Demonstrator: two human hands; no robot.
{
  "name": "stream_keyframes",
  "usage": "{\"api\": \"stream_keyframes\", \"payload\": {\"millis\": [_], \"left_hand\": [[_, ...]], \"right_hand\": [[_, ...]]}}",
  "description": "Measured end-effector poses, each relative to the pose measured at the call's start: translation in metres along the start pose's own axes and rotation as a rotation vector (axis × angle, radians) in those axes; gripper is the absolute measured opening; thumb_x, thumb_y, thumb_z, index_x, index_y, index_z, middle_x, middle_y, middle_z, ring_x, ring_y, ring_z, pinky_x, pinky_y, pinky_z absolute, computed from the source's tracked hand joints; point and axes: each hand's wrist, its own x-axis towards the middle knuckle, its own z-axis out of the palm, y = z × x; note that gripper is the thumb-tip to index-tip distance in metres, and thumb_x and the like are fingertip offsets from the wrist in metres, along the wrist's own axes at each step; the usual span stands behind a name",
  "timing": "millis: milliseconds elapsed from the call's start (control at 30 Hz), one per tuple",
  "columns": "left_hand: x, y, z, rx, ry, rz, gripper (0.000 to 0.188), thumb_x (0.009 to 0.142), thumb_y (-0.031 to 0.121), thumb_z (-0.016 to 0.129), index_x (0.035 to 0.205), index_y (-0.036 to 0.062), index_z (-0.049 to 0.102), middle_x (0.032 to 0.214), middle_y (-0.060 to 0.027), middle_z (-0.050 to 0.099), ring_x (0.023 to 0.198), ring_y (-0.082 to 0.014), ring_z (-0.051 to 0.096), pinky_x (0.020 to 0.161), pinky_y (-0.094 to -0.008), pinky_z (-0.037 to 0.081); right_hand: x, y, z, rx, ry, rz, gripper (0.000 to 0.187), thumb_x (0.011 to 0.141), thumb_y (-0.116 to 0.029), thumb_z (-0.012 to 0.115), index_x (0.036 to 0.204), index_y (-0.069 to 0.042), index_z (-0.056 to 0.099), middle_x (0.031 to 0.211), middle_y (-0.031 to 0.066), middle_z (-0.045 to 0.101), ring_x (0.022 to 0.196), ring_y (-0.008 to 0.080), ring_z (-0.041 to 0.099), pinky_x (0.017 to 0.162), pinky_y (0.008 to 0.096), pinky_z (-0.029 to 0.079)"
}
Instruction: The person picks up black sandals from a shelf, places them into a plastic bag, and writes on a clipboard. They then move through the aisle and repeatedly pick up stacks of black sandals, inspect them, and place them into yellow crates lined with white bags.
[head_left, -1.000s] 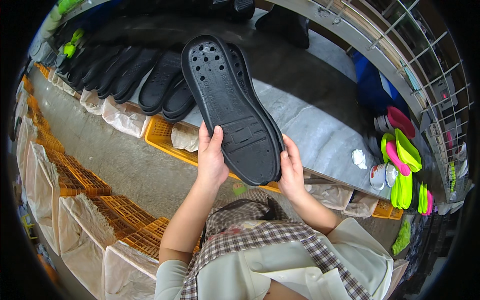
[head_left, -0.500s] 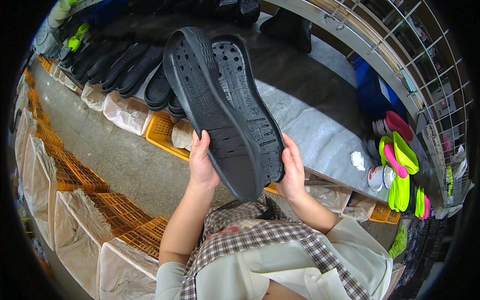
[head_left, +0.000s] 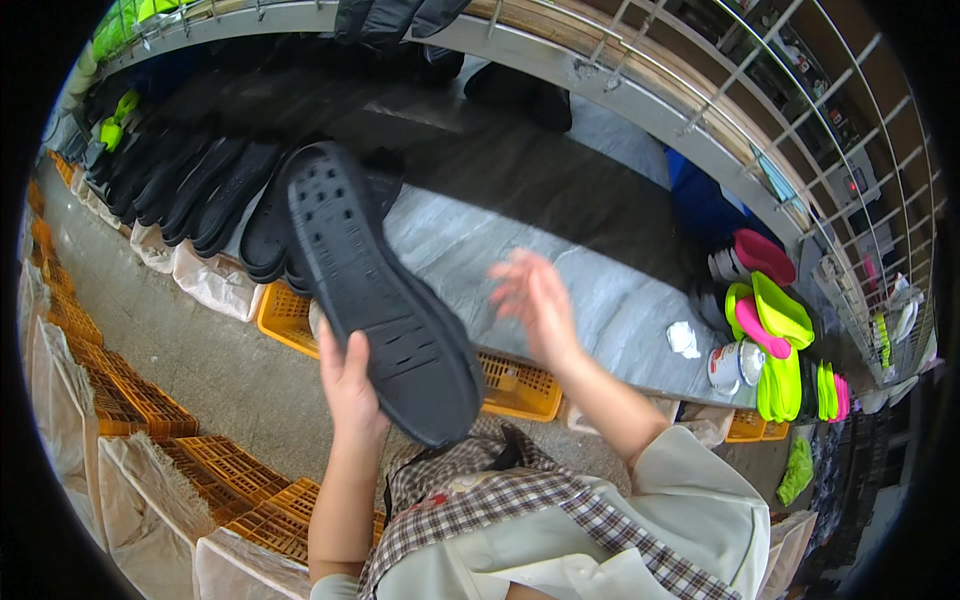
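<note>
Orange plastic crates [head_left: 120,395] sat stacked at the far left on the concrete floor, some lined with pale sacking. Above them, a row of black soles [head_left: 190,190] lay overlapping along the left end of the grey bench [head_left: 600,290].

Left hand [head_left: 350,385] – closed on the heel end of one black sole [head_left: 375,290], thumb across the tread face, fingers behind it and out of sight. The sole was held up off the bench, its long axis slanting from the heel at lower right near the hand up to the toe at upper left, tread holes facing the camera. It overlapped the stacked soles behind it in the picture; touching or not, could not tell.

Right hand [head_left: 535,305] – open, fingers spread and blurred, holding nothing, hanging above the bench just right of the sole and apart from it. So the left hand alone had the sole; the sole lay to the left of the free right hand.

Further right on the bench: a crumpled white scrap [head_left: 684,338], a small can [head_left: 726,366], then upright pink and lime-green soles [head_left: 775,330]. Wire rack [head_left: 800,150] behind.
</note>
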Motion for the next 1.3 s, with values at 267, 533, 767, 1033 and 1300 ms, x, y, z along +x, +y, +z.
{"api": "stream_keyframes", "payload": {"millis": [267,533,767,1033,1300], "left_hand": [[-0.025,0.016,-0.052,0.162,0.347,0.189,0.057,0.091,0.012,0.055,0.14,0.0035,0.029,0.133,-0.011,0.045,0.116,-0.022,0.049,0.098,-0.0329,0.04],[-0.072,0.023,-0.073,0.241,0.571,0.346,0.055,0.091,0.01,0.054,0.14,0.0048,0.029,0.133,-0.0109,0.045,0.117,-0.023,0.048,0.099,-0.0349,0.04],[-0.071,0.027,-0.073,0.238,0.556,0.31,0.057,0.09,0.01,0.055,0.141,0.0053,0.029,0.133,-0.0109,0.046,0.114,-0.0228,0.05,0.097,-0.0344,0.041],[-0.044,0.039,-0.064,0.245,0.319,0.141,0.064,0.086,0.012,0.06,0.14,0.0021,0.028,0.132,-0.0116,0.045,0.117,-0.0219,0.047,0.1,-0.0331,0.037],[-0.021,0.02,-0.003,0.066,-0.145,-0.131,0.058,0.084,0.007,0.056,0.137,0.0004,0.031,0.127,-0.0136,0.048,0.112,-0.0223,0.051,0.095,-0.0342,0.043]], "right_hand": [[0.289,0.036,-0.209,0.041,0.673,0.108,0.047,0.085,-0.025,0.062,0.128,-0.015,0.046,0.117,0.0109,0.05,0.105,0.0218,0.05,0.078,0.0363,0.049],[0.442,0.086,-0.312,0.352,0.531,0.131,0.042,0.086,-0.025,0.062,0.123,-0.011,0.05,0.131,0.0133,0.04,0.117,0.0292,0.041,0.085,0.0365,0.047],[0.429,0.065,-0.308,0.428,0.689,0.185,0.015,0.085,-0.015,0.061,0.094,-0.005,0.053,0.094,0.0104,0.051,0.077,0.0211,0.05,0.058,0.0304,0.05],[0.14,-0.023,-0.208,0.523,0.514,0.581,0.016,0.081,-0.008,0.06,0.093,-0.005,0.05,0.09,0.0102,0.05,0.078,0.0239,0.051,0.06,0.0354,0.051],[-0.081,-0.027,-0.061,0.347,0.403,0.487,0.037,0.073,0.0,0.057,0.109,0.002,0.05,0.101,0.0116,0.06,0.086,0.0228,0.061,0.07,0.0376,0.053]]}}
